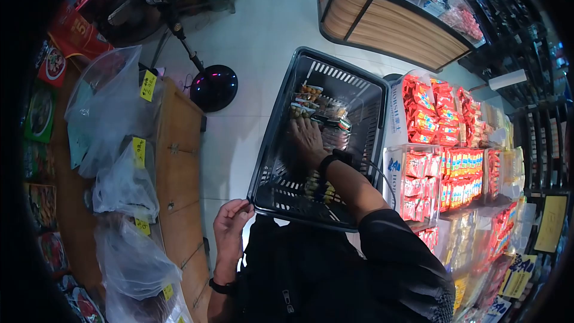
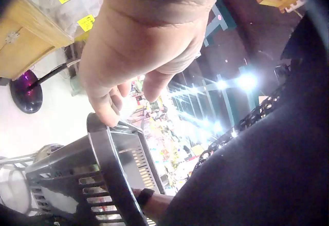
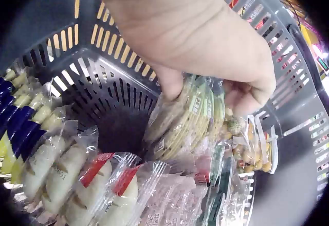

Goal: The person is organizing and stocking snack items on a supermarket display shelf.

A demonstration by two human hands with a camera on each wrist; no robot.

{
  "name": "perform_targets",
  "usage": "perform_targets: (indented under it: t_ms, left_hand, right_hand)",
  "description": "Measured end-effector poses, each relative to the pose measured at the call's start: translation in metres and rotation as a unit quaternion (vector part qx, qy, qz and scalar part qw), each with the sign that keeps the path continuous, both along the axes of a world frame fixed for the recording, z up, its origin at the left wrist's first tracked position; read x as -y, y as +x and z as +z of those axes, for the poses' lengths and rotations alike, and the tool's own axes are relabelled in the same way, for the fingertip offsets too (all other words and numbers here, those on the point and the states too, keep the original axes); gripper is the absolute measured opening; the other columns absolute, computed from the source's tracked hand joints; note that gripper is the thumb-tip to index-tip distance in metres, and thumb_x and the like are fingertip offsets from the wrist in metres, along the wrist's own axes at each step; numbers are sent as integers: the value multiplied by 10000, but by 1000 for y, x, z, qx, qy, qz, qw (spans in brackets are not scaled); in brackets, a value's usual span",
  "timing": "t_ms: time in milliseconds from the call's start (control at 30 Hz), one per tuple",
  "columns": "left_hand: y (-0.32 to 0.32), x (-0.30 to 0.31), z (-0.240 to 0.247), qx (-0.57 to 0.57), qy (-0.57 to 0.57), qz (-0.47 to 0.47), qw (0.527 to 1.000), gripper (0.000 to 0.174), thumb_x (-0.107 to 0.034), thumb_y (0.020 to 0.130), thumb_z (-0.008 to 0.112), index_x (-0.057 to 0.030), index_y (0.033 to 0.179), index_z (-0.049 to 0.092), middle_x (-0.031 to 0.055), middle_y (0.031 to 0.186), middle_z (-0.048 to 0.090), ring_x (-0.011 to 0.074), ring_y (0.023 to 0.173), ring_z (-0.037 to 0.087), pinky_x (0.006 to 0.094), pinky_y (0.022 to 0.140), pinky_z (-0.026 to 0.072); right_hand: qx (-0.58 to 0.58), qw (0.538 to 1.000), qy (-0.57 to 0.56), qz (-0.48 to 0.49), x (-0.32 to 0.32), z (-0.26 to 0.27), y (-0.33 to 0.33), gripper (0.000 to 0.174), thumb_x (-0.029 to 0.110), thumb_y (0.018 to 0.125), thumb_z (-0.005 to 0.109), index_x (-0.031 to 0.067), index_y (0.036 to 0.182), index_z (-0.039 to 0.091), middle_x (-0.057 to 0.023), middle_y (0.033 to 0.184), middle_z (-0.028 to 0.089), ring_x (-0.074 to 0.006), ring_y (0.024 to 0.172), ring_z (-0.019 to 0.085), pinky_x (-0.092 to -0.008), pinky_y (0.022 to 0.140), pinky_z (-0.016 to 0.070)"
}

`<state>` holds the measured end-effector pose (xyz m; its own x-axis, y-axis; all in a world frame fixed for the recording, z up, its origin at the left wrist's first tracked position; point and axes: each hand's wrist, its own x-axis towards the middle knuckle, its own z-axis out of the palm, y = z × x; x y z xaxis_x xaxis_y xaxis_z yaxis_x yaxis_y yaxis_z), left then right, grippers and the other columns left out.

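Note:
The dark basket [image 1: 278,204] holds rows of small wrapped packets. Inside it, my right hand [image 1: 308,139] reaches down at the left side. The right wrist view shows my right hand [image 3: 205,36] pinching a bunch of clear flat packets [image 3: 193,118] between thumb and fingers. Beside them lie pale oval packets [image 3: 95,185], pink ones [image 3: 167,200] and bags of small round orange items [image 3: 252,151]. My left hand [image 1: 232,221] is at the basket's near-left corner; in the left wrist view a fingertip of that hand [image 2: 144,41] touches the rim [image 2: 97,133], thumb apart.
Red snack packets [image 1: 418,110] in clear bins stand right of the basket. On the left is a wooden cabinet [image 1: 179,155] with plastic-covered goods [image 1: 122,185] beside it. A round black stand base [image 1: 213,88] is on the floor ahead, and a wood-panelled counter [image 1: 382,21] stands beyond.

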<state>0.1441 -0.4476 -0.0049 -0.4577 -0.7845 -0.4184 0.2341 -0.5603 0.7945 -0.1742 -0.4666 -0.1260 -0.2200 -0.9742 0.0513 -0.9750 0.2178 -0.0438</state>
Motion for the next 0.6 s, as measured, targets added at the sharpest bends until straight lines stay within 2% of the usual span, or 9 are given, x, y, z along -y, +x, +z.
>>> perform_targets:
  t_ms: [100, 200, 300, 400, 500, 600]
  left_hand:
    - [-1, 6, 0, -10, -1, -9, 1000, 310, -25, 884, 656, 28, 1176, 568, 144, 1142, 627, 221, 1046, 628, 384, 982, 502]
    - [-1, 10, -1, -3, -2, -20, 1000, 310, -31, 887, 656, 29, 1178, 567, 144, 1143, 628, 219, 1050, 626, 389, 983, 503]
    - [-2, 10, 2, 13, -2, -28, 1000, 308, -39, 890, 655, 28, 1178, 567, 144, 1142, 628, 219, 1052, 626, 390, 985, 502]
    - [0, 8, 5, 17, -6, -31, 999, 310, -47, 895, 651, 28, 1183, 563, 143, 1142, 629, 218, 1057, 624, 389, 987, 500]
    - [3, 8, 3, 16, -15, -34, 999, 316, -51, 898, 648, 28, 1190, 558, 145, 1143, 628, 219, 1063, 623, 387, 988, 499]
    - [5, 13, 2, 1, -30, -40, 999, 325, -58, 899, 648, 29, 1198, 552, 147, 1148, 625, 228, 1073, 621, 390, 987, 500]
  right_hand:
    - [-24, 998, -59, -11, -4, -12, -8, 439, 123, 779, 593, 20, 1193, 487, -154, 1068, 540, -283, 1060, 516, -385, 870, 405]
    - [-2, 999, -24, -32, -8, -43, -11, 439, 107, 781, 582, 18, 1199, 483, -142, 1025, 569, -298, 995, 555, -401, 865, 415]
    - [11, 999, 12, -41, -13, -52, -9, 386, 156, 806, 587, 8, 1154, 511, -132, 966, 578, -286, 945, 567, -411, 871, 416]
    - [27, 998, 36, -37, -12, -52, -11, 528, 127, 714, 635, 21, 1205, 473, -139, 1009, 590, -303, 999, 584, -399, 894, 428]
    - [80, 995, -50, -22, -13, -44, -21, 578, 162, 694, 668, 20, 1218, 470, -165, 962, 612, -349, 963, 612, -440, 848, 466]
    - [183, 978, 0, -96, -8, -29, -29, 583, 236, 723, 705, 19, 1214, 478, -209, 944, 639, -412, 895, 633, -490, 779, 492]
